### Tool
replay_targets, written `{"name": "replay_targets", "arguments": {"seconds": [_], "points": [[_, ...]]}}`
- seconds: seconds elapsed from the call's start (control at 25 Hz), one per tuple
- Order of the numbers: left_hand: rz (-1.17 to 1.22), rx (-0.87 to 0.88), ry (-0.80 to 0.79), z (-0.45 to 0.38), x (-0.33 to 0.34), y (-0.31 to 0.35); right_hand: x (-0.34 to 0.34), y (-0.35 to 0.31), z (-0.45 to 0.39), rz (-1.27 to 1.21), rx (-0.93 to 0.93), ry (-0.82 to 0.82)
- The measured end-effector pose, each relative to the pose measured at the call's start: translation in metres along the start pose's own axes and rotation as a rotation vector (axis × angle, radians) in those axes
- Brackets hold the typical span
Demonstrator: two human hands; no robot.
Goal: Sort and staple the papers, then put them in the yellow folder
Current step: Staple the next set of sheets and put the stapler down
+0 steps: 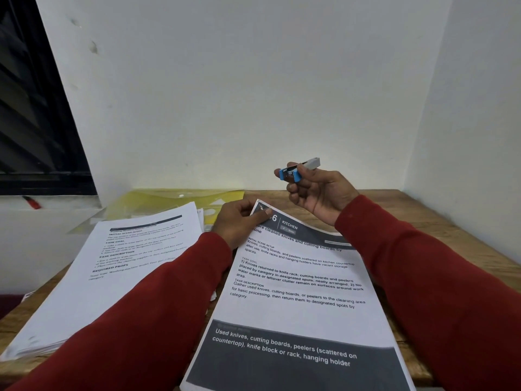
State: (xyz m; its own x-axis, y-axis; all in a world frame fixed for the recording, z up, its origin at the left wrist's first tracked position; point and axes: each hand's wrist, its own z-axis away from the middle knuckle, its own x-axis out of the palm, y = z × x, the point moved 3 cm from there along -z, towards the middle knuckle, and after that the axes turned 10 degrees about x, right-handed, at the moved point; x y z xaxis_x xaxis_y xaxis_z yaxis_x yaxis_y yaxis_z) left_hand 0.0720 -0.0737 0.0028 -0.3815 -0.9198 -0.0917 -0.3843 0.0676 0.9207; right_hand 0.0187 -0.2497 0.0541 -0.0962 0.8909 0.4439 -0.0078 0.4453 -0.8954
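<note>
A printed "KITCHEN" paper set (298,300) lies on the wooden desk (394,210) in front of me. My left hand (239,221) pinches its top left corner, thumb on top. My right hand (315,193) is raised above the desk and grips a small blue and grey stapler (298,170), held clear of the paper. A thicker stack of printed papers (118,266) lies to the left. The yellow folder (174,204), translucent with a snap button, lies flat at the back of the desk, partly under that stack.
A white wall stands close behind the desk and on the right. A dark window (33,108) is at the far left, with a red and black object (32,202) on its sill. The left paper stack overhangs the desk's left edge.
</note>
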Motion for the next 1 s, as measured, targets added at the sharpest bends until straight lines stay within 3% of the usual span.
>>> {"name": "replay_targets", "arguments": {"seconds": [0.4,0.68,1.0], "points": [[-0.021,-0.067,0.037,-0.0002,-0.0007,-0.0003,-0.0017,0.0014,-0.0010,0.039,0.017,0.050],[-0.095,-0.026,0.044,-0.0028,-0.0030,-0.0011,-0.0057,0.0023,-0.0031,0.058,0.027,0.073],[-0.021,-0.020,-0.011,-0.0003,0.0000,-0.0004,-0.0074,0.0032,-0.0048,0.061,0.028,0.081]]}}
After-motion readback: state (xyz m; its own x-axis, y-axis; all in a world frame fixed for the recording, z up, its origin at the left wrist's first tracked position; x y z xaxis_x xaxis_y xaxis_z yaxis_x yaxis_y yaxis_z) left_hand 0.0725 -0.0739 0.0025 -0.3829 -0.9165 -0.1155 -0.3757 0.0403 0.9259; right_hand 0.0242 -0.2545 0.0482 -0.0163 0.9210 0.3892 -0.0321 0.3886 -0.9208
